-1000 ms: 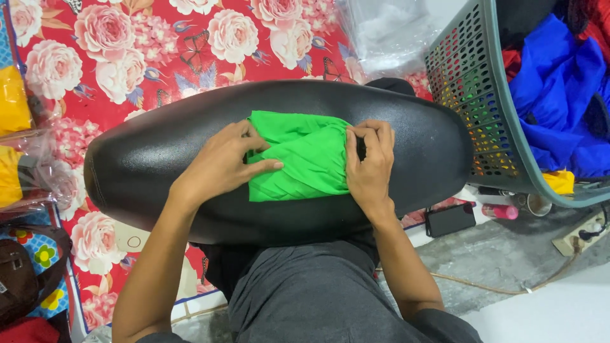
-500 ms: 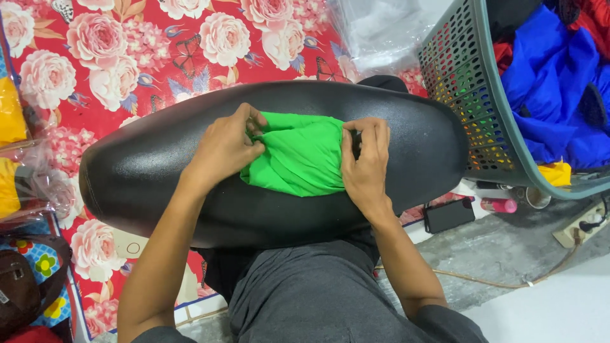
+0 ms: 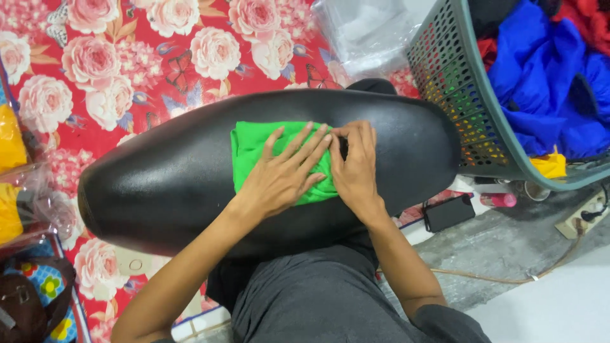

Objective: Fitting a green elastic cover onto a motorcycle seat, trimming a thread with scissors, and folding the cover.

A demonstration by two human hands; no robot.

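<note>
At the centre of the frame, the bright green folded cloth [image 3: 254, 149] lies on the long black padded cushion [image 3: 159, 190]. Since a moment ago it has been folded narrower. The left hand [image 3: 283, 174] and right hand [image 3: 352, 168], unclenched, are pressed flat on it.

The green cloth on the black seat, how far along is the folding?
The green cloth already lies folded into a compact rectangle on the black seat. Left hand and right hand press flat on it. The laundry basket beside the seat holds blue and red garments in a heap.
</note>
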